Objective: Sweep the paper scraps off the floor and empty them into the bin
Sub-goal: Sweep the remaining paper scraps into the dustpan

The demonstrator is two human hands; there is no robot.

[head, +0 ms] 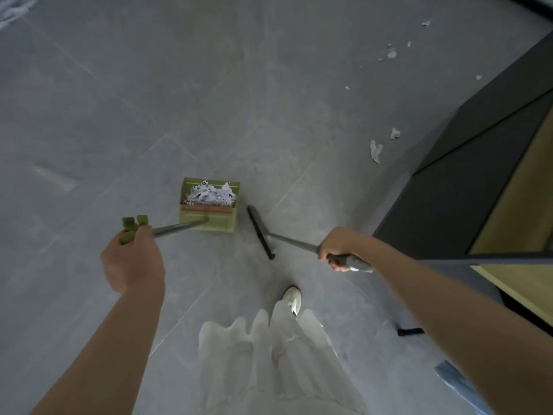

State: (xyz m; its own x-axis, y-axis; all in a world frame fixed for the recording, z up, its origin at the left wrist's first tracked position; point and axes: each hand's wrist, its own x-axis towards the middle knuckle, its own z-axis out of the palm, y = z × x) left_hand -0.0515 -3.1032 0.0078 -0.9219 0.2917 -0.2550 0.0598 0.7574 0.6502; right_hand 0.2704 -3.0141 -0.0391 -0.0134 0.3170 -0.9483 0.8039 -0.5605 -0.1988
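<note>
A: Currently, where are the paper scraps [209,194]?
B: Most are held in the green dustpan [208,205]; others are scattered on the floor [149,115] beside the cabinet [466,175].
A: And the fingers?
B: The dustpan handle [179,226] is gripped by the left hand [133,259]; the broom [261,232] handle is gripped by the right hand [338,248].

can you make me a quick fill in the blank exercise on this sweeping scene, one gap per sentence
1. The paper scraps already gathered lie inside the green ____.
2. The right hand grips the handle of the ____.
3. The loose scraps still on the floor lie near the dark ____.
4. The dustpan handle is held by the ____ hand.

Missing words: dustpan; broom; cabinet; left
</note>
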